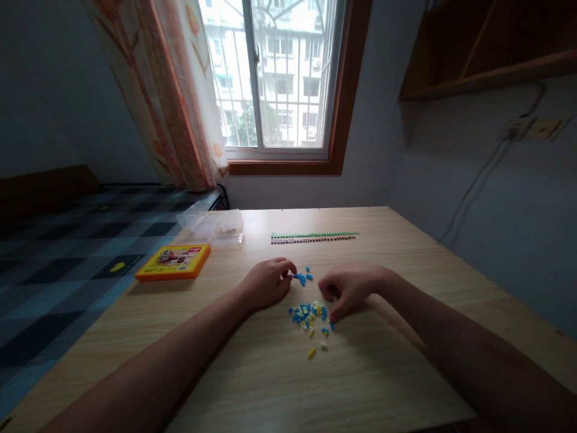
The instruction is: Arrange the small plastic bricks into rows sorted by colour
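Note:
My left hand [267, 281] rests on the wooden table [252, 373], fingers curled, its fingertips touching a few small blue bricks [303, 277]. My right hand [346, 288] lies just to the right, fingers bent down, its fingertips at the right edge of a small pile of blue, yellow and white bricks [309, 316]. A single yellow brick [311, 353] lies apart, nearer to me. Whether either hand pinches a piece is hidden by the fingers.
Two long rows of tiny bricks, green over dark red [313, 237], lie farther back. A clear plastic box [211, 226] and an orange box [174, 262] sit at the table's left. A bed with a chequered cover [67, 252] is on the left; the window [274, 78] is ahead.

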Available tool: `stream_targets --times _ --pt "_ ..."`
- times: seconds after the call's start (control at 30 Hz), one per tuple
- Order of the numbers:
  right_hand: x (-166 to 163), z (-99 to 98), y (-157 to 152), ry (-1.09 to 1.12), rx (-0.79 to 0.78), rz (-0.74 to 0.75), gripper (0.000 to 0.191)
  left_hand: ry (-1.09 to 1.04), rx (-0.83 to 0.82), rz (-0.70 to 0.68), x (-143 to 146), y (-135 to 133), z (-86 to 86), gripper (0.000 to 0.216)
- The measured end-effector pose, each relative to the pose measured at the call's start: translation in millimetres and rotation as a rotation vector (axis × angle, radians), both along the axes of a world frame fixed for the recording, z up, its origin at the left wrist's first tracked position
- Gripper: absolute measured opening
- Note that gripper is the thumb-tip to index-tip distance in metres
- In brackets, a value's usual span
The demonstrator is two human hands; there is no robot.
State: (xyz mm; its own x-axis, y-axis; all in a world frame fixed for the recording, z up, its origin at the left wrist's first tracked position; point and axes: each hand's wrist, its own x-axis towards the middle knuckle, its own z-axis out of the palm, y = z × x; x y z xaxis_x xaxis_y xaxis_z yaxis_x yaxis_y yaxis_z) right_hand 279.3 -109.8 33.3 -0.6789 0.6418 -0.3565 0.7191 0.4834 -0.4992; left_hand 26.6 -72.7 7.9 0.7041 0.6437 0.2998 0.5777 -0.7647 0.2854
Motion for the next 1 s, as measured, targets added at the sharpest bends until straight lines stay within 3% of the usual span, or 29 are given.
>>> stream_targets --times 1.0 --pt "2.3 1.8 -6.3 -0.028 0.048 -0.015 0.044 0.022 0.026 -0.023 -0.7 -1.1 2.0 0.02"
